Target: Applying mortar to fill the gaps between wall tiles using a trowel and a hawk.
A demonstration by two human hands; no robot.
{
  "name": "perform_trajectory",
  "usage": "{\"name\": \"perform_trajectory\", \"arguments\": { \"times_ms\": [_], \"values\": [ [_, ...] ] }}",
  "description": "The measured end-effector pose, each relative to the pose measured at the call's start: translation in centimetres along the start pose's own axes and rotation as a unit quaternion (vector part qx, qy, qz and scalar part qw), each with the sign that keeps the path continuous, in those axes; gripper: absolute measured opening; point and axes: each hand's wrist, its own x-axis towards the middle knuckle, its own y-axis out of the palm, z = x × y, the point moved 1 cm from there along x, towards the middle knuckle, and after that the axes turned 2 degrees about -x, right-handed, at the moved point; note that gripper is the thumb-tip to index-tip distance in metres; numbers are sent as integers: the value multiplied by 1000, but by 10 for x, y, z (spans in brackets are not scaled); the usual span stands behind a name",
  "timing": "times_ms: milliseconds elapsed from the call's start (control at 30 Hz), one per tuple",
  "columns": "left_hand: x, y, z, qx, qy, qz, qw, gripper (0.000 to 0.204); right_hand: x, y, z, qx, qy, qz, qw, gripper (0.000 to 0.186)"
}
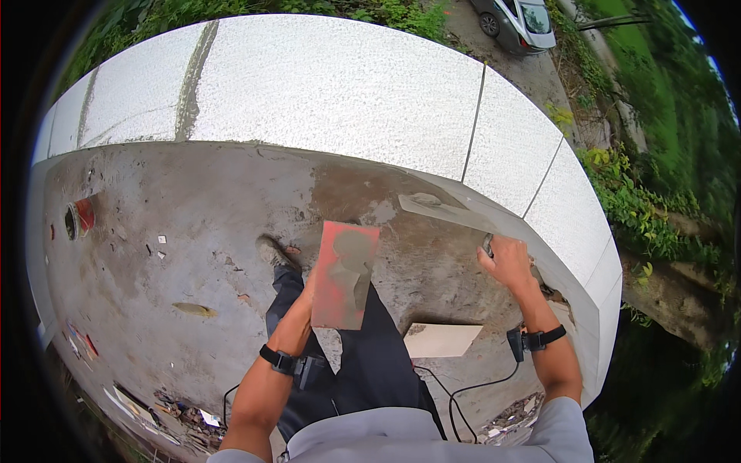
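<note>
Concrete floor (177, 262), debris-strewn, bounded by a curved-looking white block wall (332, 85); car (521, 27) beyond it, 1 o'clock from the board. Hands are apart. Left hand (308, 293) is clamped on the red mortar board (328, 305); fingers hidden beneath, so exact grip can't be told. Board is out over the legs, loaded face up, presumably so the grey mortar (352, 255) doesn't slide off. Right hand (508, 264), at 3 o'clock from the board, is closed round the handle of a long-bladed trowel (455, 215); blade points to 10 o'clock, along the wall foot. Contact with wall: can't tell. Lump of mortar on the blade; likely held fairly flat to keep it there. Pale slab (444, 340) lies at 4 o'clock from the board, bucket (80, 218) tipped over at 9, both probably parked clear of the trowel.
</note>
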Motion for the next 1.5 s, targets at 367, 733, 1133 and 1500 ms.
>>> {"name": "perform_trajectory", "arguments": {
  "times_ms": [367,733,1133,1500],
  "values": [
    [2,-33,4,-34,3,-6,999,42,29,9,-51,-29,20,47,998,41],
    [1,1,-8,-35,-28,-40,998,40,56,-14,-47,21,57,45,997,43],
    [-11,3,-19,-26,14,-43,999,43,81,-4,-20,71,16,85,994,44],
    [-11,-14,-12,-57,5,-41,998,40,89,0,2,33,-13,164,986,44]
  ]
}}
